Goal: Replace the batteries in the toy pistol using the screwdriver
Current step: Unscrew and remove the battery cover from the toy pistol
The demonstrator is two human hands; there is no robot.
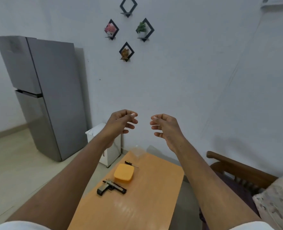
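Orange counter (154,188) fills lower centre of frame. Toy pistol (111,188) lies flat on it, lower centre, long axis running left to right, barrel toward right. Yellow box (124,174) just above it; screwdriver (131,164) above that.

Both arms raised out in front, well above the things. Left hand (120,122) and right hand (165,126) mid-frame, fingers loosely curled, holding nothing. Pistol sits below the hands, left one looks slightly nearer. Nothing started yet.
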